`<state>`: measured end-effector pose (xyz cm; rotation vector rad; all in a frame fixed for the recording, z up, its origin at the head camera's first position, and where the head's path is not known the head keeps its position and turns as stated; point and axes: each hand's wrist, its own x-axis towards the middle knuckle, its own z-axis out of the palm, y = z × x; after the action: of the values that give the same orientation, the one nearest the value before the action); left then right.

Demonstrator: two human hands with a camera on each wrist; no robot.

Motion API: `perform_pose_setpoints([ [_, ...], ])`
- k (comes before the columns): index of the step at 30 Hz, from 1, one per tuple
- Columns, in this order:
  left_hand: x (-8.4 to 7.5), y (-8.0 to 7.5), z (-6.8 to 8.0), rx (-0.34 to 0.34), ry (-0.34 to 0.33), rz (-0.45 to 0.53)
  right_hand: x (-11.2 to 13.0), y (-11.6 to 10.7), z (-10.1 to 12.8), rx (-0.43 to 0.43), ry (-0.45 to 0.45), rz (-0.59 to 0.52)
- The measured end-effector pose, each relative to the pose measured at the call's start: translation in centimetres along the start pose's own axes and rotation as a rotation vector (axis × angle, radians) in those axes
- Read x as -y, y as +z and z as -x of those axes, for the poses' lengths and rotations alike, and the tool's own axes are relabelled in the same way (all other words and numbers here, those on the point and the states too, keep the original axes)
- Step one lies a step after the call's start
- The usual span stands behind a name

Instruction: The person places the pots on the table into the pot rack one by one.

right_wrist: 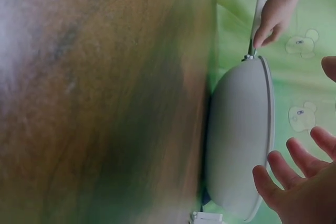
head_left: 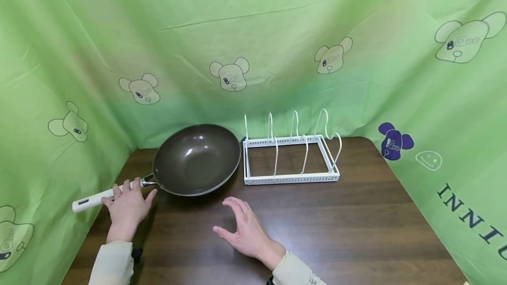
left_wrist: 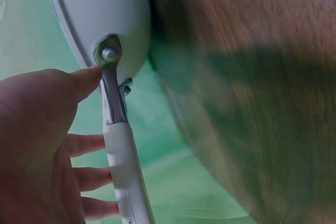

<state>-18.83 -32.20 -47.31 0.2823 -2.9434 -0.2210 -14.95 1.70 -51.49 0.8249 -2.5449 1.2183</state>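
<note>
A wok (head_left: 196, 159) with a dark inside and a pale outer wall (right_wrist: 239, 135) sits at the back left of the wooden table. Its white handle (head_left: 93, 200) points left, out past the table edge. My left hand (head_left: 128, 208) lies with its fingers on that handle near the metal neck (left_wrist: 113, 98), the thumb spread away from the fingers. Over the table in front of the wok is my right hand (head_left: 247, 230), holding nothing, its thumb and fingers spread apart.
To the right of the wok stands a white pan rack (head_left: 293, 179) with upright wire dividers, close to the wok's rim. A green curtain (head_left: 253, 25) with bear-head prints surrounds the table (head_left: 336, 223) at the back and sides.
</note>
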Motion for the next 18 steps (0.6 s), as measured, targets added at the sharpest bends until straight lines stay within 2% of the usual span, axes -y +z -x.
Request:
perform_pose_setpoints([
  [11,-0.4,-0.8,2.2,-0.064,0.047,-0.050,0.2,0.3,-0.1,-0.005,0.081,-0.066],
  [18,-0.6,-1.3,4.0,-0.078,0.064,-0.056,0.2,0.3,-0.2,0.008,0.094,-0.088],
])
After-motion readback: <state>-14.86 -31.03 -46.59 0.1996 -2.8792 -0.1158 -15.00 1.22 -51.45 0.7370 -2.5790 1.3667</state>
